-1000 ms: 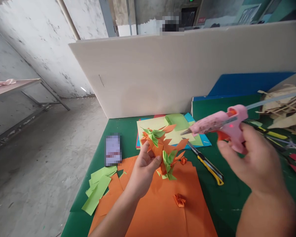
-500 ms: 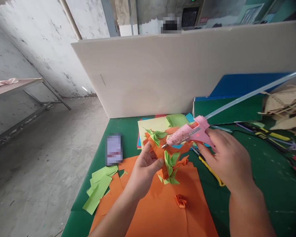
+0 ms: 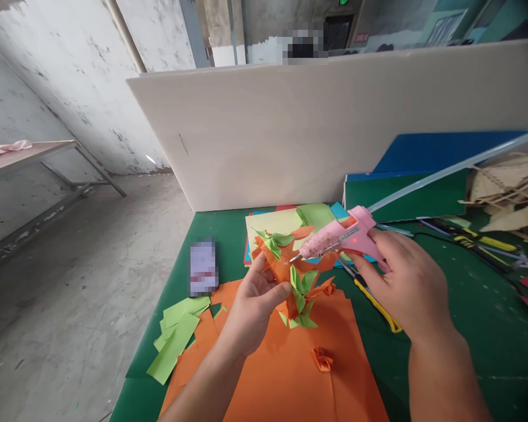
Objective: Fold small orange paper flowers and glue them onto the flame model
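Observation:
My left hand (image 3: pixel 256 305) is closed round an orange folded-paper piece with green paper leaves (image 3: pixel 290 266), held up above a big orange sheet (image 3: pixel 290 375). My right hand (image 3: pixel 405 287) grips a pink hot glue gun (image 3: pixel 341 237) with a long clear glue stick (image 3: pixel 457 167) sticking out behind it. The gun's metal tip points left and sits right at the orange paper piece, between its two green leaf clusters. A small orange paper rose (image 3: pixel 321 357) lies on the orange sheet below.
Green paper strips (image 3: pixel 176 334) lie at the mat's left edge beside a phone (image 3: pixel 202 266). A yellow-black utility knife (image 3: pixel 374 302) lies under my right hand. Coloured sheets (image 3: pixel 277 223) are stacked behind. A beige board (image 3: pixel 334 117) walls off the back; wood scraps (image 3: pixel 510 193) pile at right.
My right hand has brought the glue gun down and left from the right side until its tip reaches the paper piece. My left hand has kept holding the piece nearly still.

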Available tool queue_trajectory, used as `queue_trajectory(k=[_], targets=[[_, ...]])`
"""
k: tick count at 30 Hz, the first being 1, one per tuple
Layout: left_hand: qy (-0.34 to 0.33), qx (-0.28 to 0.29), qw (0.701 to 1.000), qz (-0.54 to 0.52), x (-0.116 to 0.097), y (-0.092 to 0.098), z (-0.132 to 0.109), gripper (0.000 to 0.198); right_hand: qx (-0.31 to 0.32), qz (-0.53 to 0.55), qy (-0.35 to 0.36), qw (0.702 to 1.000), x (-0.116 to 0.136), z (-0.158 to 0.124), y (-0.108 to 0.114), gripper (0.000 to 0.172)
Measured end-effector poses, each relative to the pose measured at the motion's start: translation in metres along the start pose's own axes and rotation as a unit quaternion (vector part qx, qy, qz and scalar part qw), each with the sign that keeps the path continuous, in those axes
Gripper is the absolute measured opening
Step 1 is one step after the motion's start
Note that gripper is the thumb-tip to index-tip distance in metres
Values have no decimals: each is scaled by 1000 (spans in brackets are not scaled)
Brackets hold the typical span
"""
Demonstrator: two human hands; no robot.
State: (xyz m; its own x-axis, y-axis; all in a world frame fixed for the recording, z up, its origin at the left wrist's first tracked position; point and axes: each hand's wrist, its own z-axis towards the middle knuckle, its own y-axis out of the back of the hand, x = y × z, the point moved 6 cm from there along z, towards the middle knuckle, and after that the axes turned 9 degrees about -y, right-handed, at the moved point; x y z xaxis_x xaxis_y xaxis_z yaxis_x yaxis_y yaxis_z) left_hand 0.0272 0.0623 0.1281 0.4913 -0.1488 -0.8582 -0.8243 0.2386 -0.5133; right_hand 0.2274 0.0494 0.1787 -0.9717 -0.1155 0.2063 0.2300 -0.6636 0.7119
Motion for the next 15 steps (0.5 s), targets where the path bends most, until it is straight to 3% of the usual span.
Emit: queue_trajectory(k=[8,15], targets=[[4,3,1000,-2,-1,-1,1,72,-25,-6,12,1000,0,0,4,17],[1,10,1000,-1,1,0,1,72,-37,-14,-3,999,-1,2,4,31]])
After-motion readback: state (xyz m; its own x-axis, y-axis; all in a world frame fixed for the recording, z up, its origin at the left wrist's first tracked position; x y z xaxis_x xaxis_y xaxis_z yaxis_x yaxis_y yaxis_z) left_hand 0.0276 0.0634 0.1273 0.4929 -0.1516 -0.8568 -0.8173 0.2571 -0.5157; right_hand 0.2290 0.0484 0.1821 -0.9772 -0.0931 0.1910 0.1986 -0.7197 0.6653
